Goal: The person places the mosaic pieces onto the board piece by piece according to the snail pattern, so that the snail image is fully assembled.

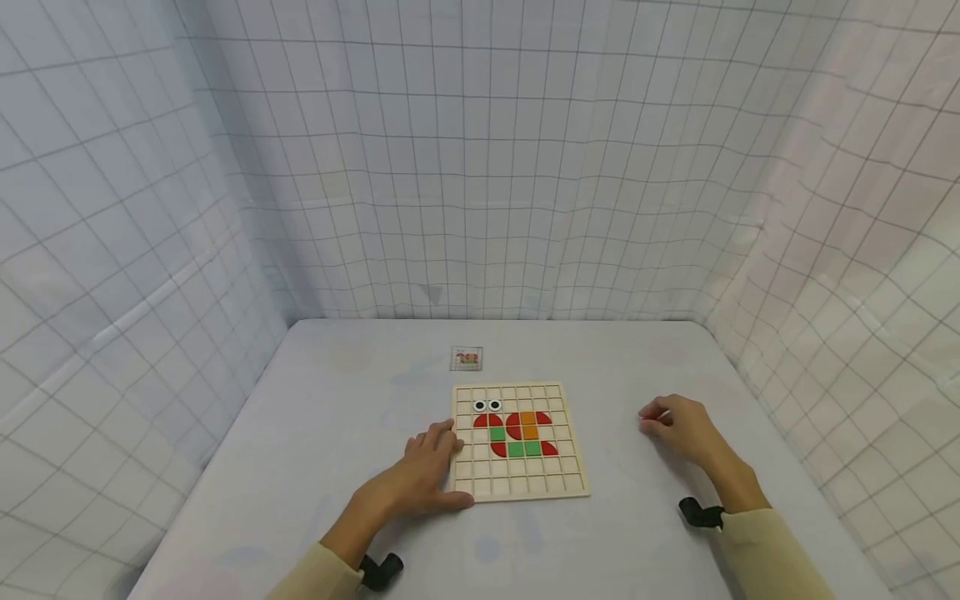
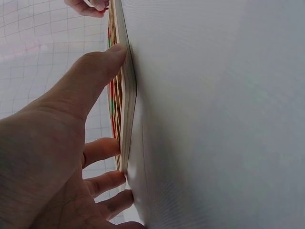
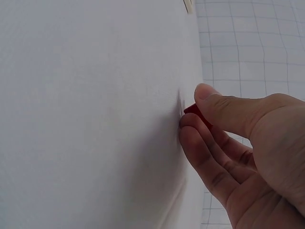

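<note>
A pale square grid board (image 1: 517, 487) lies on the table, bearing two white eye tiles (image 1: 487, 406) and several red, green and orange pieces (image 1: 516, 449). Along the board's left side, my left hand (image 1: 423, 479) rests with fingers spread and its thumb at the near left corner. Its thumb and fingertips touch the board's edge in the left wrist view. My right hand (image 1: 678, 425) is right of the board, close to the tabletop. Between thumb and fingers it pinches a small red piece (image 3: 194, 109), mostly covered by the fingers.
Behind the board lies a small picture card (image 1: 467, 359) showing a similar coloured figure on a grid. The white table (image 1: 360, 358) is enclosed at the back and sides by white grid-patterned curtains (image 1: 487, 167).
</note>
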Tool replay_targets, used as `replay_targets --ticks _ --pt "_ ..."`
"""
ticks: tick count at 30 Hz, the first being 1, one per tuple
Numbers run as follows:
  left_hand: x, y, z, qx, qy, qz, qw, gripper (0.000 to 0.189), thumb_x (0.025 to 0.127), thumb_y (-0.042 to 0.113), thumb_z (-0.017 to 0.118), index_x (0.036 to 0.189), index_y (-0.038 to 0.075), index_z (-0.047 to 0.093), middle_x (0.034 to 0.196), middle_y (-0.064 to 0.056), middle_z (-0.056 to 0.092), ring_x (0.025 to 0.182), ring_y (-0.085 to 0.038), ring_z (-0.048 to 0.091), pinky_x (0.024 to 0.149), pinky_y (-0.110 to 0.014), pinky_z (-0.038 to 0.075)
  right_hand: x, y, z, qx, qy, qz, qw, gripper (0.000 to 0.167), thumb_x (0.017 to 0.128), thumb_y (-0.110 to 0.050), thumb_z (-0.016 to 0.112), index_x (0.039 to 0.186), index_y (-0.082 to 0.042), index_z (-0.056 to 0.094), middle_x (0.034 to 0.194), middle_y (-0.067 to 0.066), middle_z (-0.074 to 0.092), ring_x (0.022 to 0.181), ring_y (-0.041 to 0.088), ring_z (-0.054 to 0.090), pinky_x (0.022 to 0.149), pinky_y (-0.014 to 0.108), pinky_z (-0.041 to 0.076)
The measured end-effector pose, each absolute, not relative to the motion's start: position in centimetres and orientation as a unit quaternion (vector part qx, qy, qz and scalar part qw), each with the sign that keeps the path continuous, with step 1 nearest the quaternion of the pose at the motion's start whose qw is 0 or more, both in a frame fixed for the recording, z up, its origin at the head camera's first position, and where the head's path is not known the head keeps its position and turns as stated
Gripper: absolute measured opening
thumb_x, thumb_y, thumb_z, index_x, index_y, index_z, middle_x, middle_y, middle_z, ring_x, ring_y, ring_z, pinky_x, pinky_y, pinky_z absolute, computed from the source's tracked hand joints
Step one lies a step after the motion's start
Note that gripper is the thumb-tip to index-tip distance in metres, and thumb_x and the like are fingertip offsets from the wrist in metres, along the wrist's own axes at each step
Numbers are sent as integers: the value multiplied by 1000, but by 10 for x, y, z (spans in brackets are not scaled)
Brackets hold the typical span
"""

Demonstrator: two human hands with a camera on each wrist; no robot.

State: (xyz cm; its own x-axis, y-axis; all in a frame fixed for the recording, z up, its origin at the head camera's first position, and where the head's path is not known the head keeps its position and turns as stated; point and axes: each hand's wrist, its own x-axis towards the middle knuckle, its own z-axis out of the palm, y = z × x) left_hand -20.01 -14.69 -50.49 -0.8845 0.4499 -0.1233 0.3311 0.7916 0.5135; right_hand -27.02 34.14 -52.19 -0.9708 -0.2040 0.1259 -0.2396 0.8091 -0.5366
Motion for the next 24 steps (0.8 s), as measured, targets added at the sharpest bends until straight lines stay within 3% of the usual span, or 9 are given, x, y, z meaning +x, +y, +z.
replay_targets --ticks 5,10,19,24 --pt "-203 -146 -504 211 938 246 120 87 92 51 99 150 2 57 182 -32 36 163 -53 45 135 -73 36 -267 335 -522 139 -947 285 52 7 101 -9 90 107 -6 87 110 14 83 97 32 85 89 48 69" --pt "-201 -145 -504 207 939 245 124 85 91 52 100 147 3 58 181 -33 36 161 -55 46 134 -74 35 -267 329 -521 150 -946 282 55 6 101 -10 90 107 -10 87 111 11 86 100 32 86 92 50 69" --pt "-200 -146 -501 215 940 238 115 84 93 51 99 147 2 57 181 -34 36 160 -56 47 132 -75 37 -268 311 -526 132 -942 306 36 8 98 -13 94 100 -17 87 103 2 87 90 12 78 83 28 62" --pt "-198 -146 -502 216 938 245 116 85 93 50 98 148 1 57 181 -34 36 162 -56 45 132 -77 36 -269 299 -526 153 -939 306 39 10 95 -12 97 98 -16 88 98 -1 86 88 9 77 81 26 63"
